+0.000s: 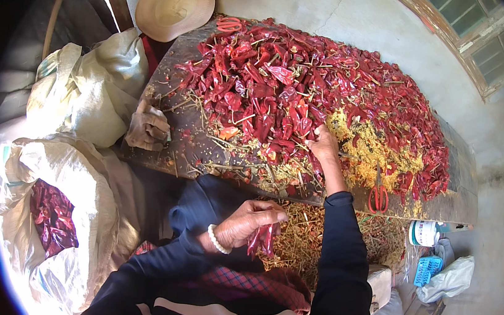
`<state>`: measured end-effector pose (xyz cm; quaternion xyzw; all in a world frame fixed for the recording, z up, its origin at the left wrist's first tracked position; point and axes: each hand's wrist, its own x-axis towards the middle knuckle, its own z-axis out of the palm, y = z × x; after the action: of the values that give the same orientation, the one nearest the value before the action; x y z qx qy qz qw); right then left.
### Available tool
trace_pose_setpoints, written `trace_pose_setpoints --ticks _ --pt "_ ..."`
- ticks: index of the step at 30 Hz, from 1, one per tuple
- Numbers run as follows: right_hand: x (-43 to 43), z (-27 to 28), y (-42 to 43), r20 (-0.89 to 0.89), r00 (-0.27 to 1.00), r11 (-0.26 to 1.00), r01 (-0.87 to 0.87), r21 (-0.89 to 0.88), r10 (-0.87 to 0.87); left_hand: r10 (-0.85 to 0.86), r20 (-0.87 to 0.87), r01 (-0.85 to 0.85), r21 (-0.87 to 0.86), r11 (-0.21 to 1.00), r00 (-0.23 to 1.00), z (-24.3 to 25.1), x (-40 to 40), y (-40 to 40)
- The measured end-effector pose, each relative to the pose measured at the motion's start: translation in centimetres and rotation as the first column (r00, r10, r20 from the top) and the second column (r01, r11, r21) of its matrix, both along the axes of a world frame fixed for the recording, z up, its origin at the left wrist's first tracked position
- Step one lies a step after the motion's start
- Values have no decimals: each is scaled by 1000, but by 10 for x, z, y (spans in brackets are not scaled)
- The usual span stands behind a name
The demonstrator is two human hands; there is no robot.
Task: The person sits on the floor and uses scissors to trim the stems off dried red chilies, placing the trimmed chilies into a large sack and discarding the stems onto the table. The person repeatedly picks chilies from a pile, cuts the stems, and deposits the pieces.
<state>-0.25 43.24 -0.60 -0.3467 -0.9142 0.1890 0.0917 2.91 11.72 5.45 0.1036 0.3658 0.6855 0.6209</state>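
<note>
My left hand (244, 224), with a beaded bracelet at the wrist, is closed on dried red chili peppers (263, 240) that hang below its fingers, over my lap. Reaching forward, my right hand (325, 145) is at the near edge of a large heap of dried red chili peppers (270, 80) on a dark tabletop (149, 162). Its fingers are curled beside the peppers; whether they grip one cannot be seen. Yellow seeds (383, 149) lie to the right of this hand. Red-handled scissors (378, 197) rest at the table's front edge.
Another red-handled pair of scissors (229, 24) lies at the back left, near a straw hat (176, 6). A brown cloth (148, 127) sits at the table's left. An open sack (101, 215) on the left holds peppers. Dry stems (300, 228) are heaped under the table.
</note>
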Motion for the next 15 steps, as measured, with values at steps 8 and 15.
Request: trace_pose_setpoints --ticks 8,15 --pt "13 26 5 -270 948 632 -106 -767 -169 77 77 -80 46 996 994 -3 0 4" --pt "45 58 -33 -480 804 384 -344 -857 -352 215 -77 -215 5 976 974 -18 2 10"
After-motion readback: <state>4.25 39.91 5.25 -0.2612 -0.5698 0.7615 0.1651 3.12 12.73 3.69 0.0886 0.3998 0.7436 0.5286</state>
